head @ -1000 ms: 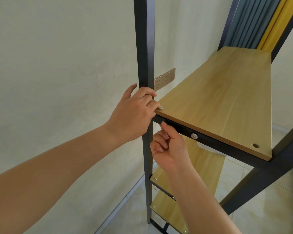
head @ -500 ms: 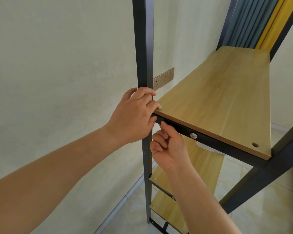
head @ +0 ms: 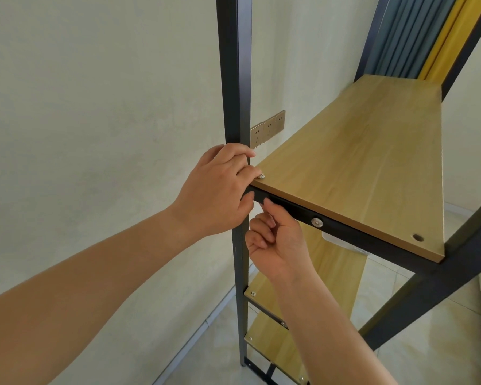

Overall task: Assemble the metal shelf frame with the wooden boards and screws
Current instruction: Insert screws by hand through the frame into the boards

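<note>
The left hand [head: 217, 190] has curled tighter round the post [head: 235, 79], pinching a corner screw [head: 261, 176]. The right hand [head: 275, 234] pinches below the top board [head: 358, 162]; what, I cannot tell. Lower right, one hole [head: 418, 237] still needs a screw.

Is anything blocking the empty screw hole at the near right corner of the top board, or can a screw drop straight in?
Nothing visible covers the empty hole; the wooden board around it is bare. Both hands work at the opposite corner: the left hand by the screw, the right hand below it.
</note>
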